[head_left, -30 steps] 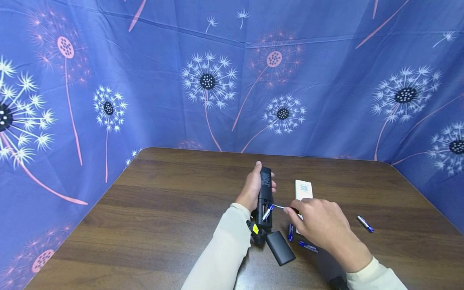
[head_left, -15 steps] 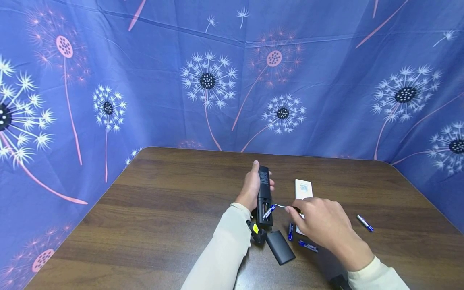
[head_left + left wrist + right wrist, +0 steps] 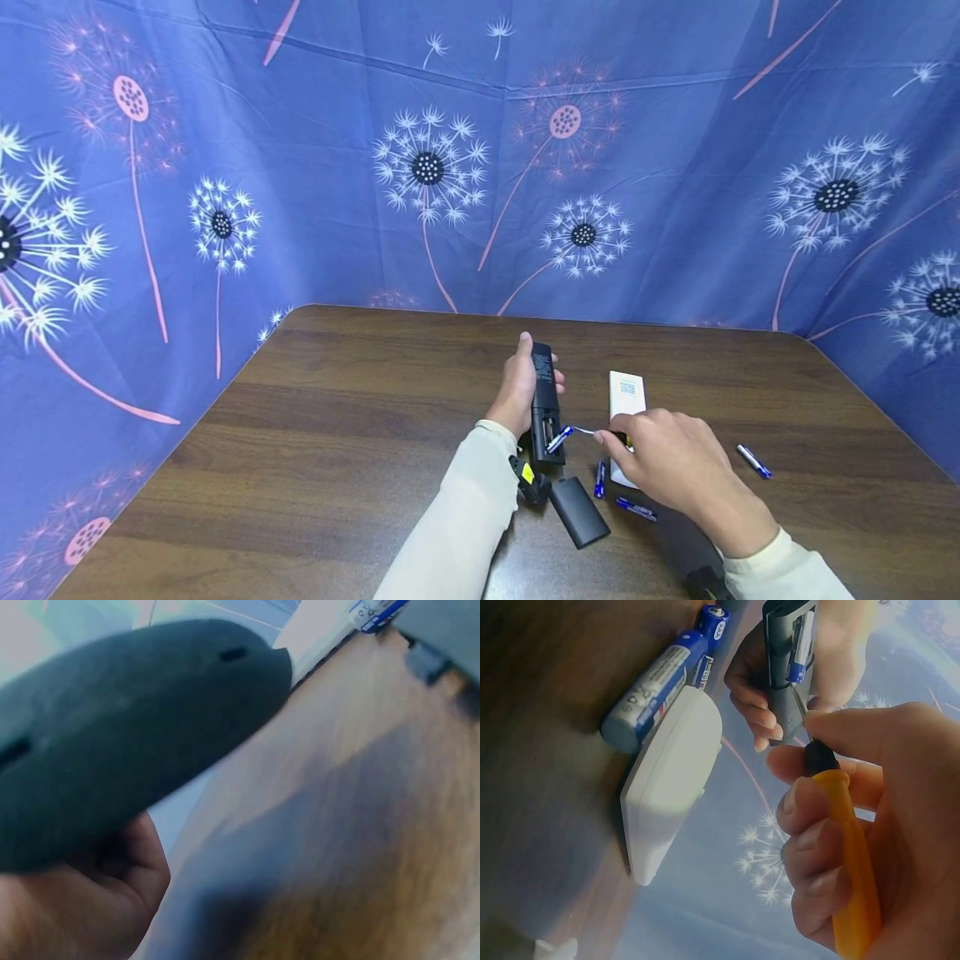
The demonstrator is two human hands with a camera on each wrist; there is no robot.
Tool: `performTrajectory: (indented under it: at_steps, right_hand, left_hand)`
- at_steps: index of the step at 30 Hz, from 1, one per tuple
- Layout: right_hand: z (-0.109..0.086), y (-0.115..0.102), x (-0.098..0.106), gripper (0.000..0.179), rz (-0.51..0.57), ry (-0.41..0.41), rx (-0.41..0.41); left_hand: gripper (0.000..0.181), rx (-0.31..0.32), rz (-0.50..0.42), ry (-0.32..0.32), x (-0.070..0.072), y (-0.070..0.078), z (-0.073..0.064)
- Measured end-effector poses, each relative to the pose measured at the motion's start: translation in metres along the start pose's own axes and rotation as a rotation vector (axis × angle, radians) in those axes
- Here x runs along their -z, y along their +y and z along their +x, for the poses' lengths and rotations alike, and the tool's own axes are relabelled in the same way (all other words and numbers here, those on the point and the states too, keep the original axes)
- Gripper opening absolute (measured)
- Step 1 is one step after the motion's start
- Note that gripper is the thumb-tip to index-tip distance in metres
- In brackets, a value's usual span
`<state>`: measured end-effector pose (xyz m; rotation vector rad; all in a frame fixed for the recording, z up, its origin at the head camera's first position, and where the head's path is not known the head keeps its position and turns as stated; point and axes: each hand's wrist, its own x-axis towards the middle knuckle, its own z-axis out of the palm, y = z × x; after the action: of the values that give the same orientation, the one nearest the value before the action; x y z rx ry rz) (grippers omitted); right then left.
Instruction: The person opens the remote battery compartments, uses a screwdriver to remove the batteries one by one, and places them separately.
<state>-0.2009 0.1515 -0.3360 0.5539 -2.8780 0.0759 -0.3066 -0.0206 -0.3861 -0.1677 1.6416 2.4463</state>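
My left hand [image 3: 516, 387] holds a black remote control [image 3: 543, 375] with its battery compartment facing up. A blue and white battery [image 3: 560, 440] lies slanted in that compartment, one end sticking out over the side. My right hand [image 3: 671, 458] grips a screwdriver [image 3: 849, 855] with a yellow-orange handle and black collar. Its thin metal shaft reaches the raised end of the battery and appears to touch it. In the left wrist view the end of the remote control [image 3: 150, 727] looms large, with curled fingers [image 3: 142, 862] below it.
A black battery cover [image 3: 580, 512] lies near the remote control. Two loose batteries rest beside it, one upright in view [image 3: 600, 480] and one sideways [image 3: 637, 509]. Another battery [image 3: 753, 462] lies to the right. A white flat device [image 3: 627, 393] sits behind my right hand on the wooden table [image 3: 337, 433].
The battery's raised end has swung out to the right, away from the compartment, with the screwdriver tip at it. The remote control has shifted slightly left.
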Motion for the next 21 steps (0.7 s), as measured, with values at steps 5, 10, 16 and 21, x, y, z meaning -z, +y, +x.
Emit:
performTrajectory:
  at_steps: [5, 10, 16, 21]
  right_hand:
    - [0.0007, -0.0009, -0.0003, 0.019, 0.004, -0.044, -0.016]
    - [0.0010, -0.0024, -0.0011, 0.019, 0.014, -0.063, -0.020]
    - [0.0007, -0.0048, -0.0030, 0.020, 0.036, -0.094, -0.030]
    - [-0.0007, -0.0065, -0.0039, 0.023, 0.037, -0.116, -0.051]
  left_hand:
    - [0.072, -0.003, -0.002, 0.008, 0.0008, -0.0007, 0.0012]
    - [0.071, -0.003, -0.001, 0.001, 0.0014, 0.0002, 0.0020]
    - [0.073, 0.000, 0.001, -0.003, 0.0017, 0.0005, 0.0009]
    - [0.073, 0.004, 0.017, -0.013, 0.0007, 0.0012, -0.0021]
